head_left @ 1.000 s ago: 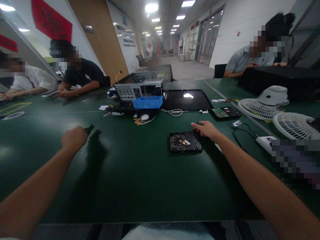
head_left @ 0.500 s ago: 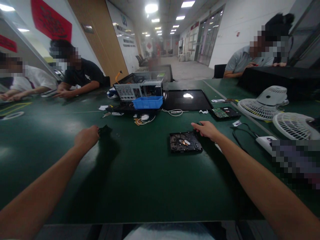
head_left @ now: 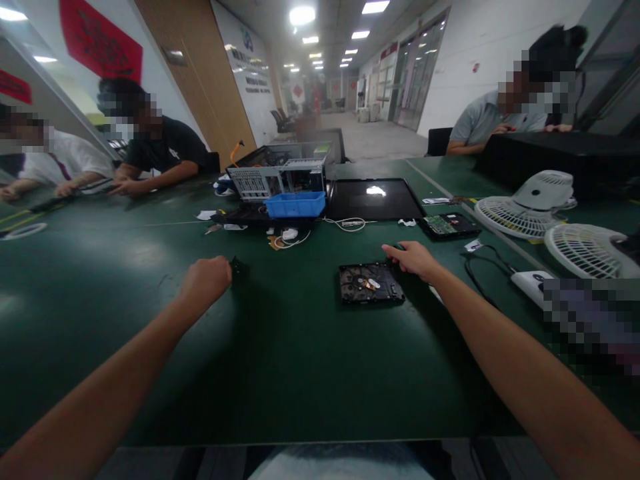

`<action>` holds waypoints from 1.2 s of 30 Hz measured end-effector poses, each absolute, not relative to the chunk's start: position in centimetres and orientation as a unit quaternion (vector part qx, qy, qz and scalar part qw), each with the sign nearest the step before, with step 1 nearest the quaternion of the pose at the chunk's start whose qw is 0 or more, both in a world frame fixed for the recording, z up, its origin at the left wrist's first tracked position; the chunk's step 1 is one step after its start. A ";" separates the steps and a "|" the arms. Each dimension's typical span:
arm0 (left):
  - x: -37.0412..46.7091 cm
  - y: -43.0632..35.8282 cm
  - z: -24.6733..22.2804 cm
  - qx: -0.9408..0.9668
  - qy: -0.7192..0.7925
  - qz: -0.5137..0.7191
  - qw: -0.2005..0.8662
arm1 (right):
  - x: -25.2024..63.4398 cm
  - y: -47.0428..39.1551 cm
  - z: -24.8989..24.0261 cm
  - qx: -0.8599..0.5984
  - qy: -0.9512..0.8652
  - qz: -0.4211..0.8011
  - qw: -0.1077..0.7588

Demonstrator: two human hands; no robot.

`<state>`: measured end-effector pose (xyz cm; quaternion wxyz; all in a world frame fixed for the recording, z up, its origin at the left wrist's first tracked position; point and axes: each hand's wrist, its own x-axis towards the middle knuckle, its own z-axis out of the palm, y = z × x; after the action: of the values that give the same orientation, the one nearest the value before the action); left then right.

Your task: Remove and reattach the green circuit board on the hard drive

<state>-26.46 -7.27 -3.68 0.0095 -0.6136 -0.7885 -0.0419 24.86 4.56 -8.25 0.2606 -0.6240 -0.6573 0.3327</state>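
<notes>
My left hand [head_left: 206,283] is closed on a small dark green piece [head_left: 237,268] that looks like a circuit board, seen nearly edge-on just over the table. On the green table to the right of centre lies a black hard drive [head_left: 371,283], its underside up, with small orange and silver parts in the middle. My right hand [head_left: 411,259] is at the drive's far right corner with its fingers curled together. Something dark shows between those fingers, too small to name. Part of a pale object [head_left: 436,293] shows beside my right forearm.
Beyond my hands stand an open computer case [head_left: 277,179] and a blue bin [head_left: 295,205]. To their right are a black panel [head_left: 375,200], another hard drive [head_left: 450,225] with a green board, and white fans [head_left: 515,210]. A power strip [head_left: 533,283] lies right. Several people sit around the table.
My left hand has moved right, toward the middle of the table, and the dark green piece has turned with it. My right hand and the hard drive have stayed put.
</notes>
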 end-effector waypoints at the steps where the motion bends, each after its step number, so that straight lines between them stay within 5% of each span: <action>1: -25.5 -7.2 -3.4 -0.600 -0.799 0.015 0.039 | 24.8 4.6 -8.3 -0.626 -0.656 0.332 0.261; 36: -10.3 -3.3 -1.6 -0.659 -0.751 -0.004 0.037 | 23.8 4.4 -7.9 -0.655 -0.612 0.337 0.286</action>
<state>-10.35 -3.32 -1.57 0.0374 -0.6594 -0.7508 -0.0043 23.78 4.41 -7.86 0.2862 -0.6553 -0.6124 0.3371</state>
